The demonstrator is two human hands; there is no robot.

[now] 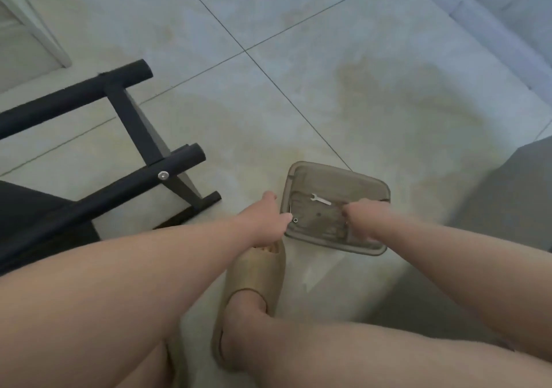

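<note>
Bare legs (388, 357), 6 o'clock. Black frame (128, 112), 9 o'clock. Tray (343, 181) on floor (328, 59), centre. Slipper (257, 271), tray's 7 o'clock. Left hand (265, 217) grips tray's 9 o'clock rim. Right hand (364, 217) curled inside tray; hold unclear. Wrench (321, 199) in tray.

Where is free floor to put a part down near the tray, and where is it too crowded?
Free: the wide floor beyond the tray, right of the black frame. Also a strip right of the slipper, nearer than the tray. Crowded: over the tray, where the left hand and right hand work.
</note>
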